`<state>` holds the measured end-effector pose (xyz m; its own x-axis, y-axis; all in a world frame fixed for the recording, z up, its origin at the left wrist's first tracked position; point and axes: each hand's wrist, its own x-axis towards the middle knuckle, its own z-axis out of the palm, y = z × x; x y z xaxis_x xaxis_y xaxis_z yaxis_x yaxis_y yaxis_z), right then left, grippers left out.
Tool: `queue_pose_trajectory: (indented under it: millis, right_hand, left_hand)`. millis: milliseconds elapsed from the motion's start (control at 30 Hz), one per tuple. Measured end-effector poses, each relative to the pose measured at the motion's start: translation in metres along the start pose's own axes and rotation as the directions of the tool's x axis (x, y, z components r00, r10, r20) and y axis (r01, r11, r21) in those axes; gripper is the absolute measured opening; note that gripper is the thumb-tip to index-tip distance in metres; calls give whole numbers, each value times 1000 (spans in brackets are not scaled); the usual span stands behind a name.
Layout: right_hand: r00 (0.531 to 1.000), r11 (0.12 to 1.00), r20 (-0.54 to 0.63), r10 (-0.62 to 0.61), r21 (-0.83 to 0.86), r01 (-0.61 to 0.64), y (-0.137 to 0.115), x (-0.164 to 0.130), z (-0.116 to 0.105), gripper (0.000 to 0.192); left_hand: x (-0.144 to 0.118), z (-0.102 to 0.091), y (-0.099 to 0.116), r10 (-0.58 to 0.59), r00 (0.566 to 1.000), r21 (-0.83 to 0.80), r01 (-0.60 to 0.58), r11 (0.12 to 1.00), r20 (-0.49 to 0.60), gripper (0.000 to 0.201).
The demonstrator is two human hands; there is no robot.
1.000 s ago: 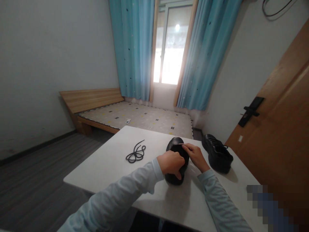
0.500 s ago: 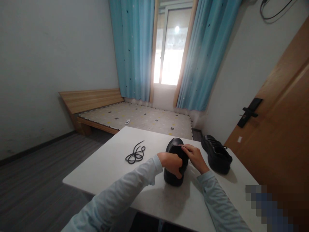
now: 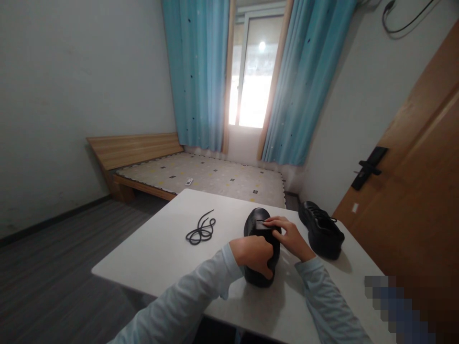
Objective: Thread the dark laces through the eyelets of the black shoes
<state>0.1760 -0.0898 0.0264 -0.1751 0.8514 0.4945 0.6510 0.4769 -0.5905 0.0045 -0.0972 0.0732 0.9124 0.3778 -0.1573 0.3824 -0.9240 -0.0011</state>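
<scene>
While both hands work one spot, here's how the layout reads:
shoe in hand: black shoe (image 3: 258,228) stands on the white table (image 3: 161,248), toe away from the person, heel toward them; that puts the open top under both hands.
left hand: left hand (image 3: 252,254) wraps the near, heel end, fingers curled tight on the upper, thumb down the side. Looks like a brace so the shoe can't slide or tip.
right hand: right hand (image 3: 291,237) rests on the far-right side of the top, fingers narrow and stretched flat toward the tongue area, tips touching it. Whether they pinch anything I can't tell, too dark.
lace: loose black lace (image 3: 201,231) lies coiled on the table to the left, well apart from the shoe, untouched.
second shoe: its mate (image 3: 322,229) sits to the right near the table edge, laced, clear of the hands.
background: bed (image 3: 201,174), blue curtains (image 3: 197,71), wooden door (image 3: 412,191).
</scene>
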Motion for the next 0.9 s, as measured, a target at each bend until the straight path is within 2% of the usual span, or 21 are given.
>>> queue_pose_trajectory:
  millis: [133,200,267,333,400,500,600,633,667,700,767,900]
  right_hand:
    - [1000,1000,9,-1,-8,1,1,0,0,36]
    - [1000,1000,10,1,-10,-1,0,0,-1,37]
    - [1000,1000,10,1,-13,-1,-1,0,-1,38]
    - [1000,1000,9,0,-14,0,-3,0,-1,38]
    - [1000,1000,9,1,-16,-1,-4,0,-1,38]
    - [1000,1000,12,4,-9,-4,-5,0,-1,39]
    - [1000,1000,16,5,5,-5,-4,0,-1,39]
    - [1000,1000,18,6,9,-6,-3,0,-1,39]
    - [1000,1000,20,8,12,-8,-3,0,-1,40]
    - [1000,1000,21,10,16,-10,-3,0,0,40]
    - [1000,1000,25,13,25,-14,-3,0,0,39]
    - [999,999,32,14,40,-16,-3,0,0,37]
  left_hand:
    - [-4,-7,-5,68,998,-37,-68,997,3,39]
    - [-11,-18,-14,128,992,-159,-125,979,6,39]
    - [-20,-30,-29,174,982,-376,-188,907,-71,31]
    - [-29,-40,-51,88,978,-561,-180,808,-187,31]
    - [-36,-42,-77,-124,947,-635,-98,766,-296,34]
    - [-38,-27,-119,-451,819,-653,128,746,-355,34]
    - [-35,3,-153,-707,625,-554,477,682,-332,25]
    - [-33,14,-161,-778,552,-508,598,620,-300,23]
    - [-32,24,-168,-824,501,-459,686,564,-263,24]
    - [-31,35,-173,-850,466,-441,727,526,-246,24]
    - [-30,52,-180,-875,427,-417,770,483,-227,25]
    - [-32,75,-187,-910,373,-381,826,415,-183,23]
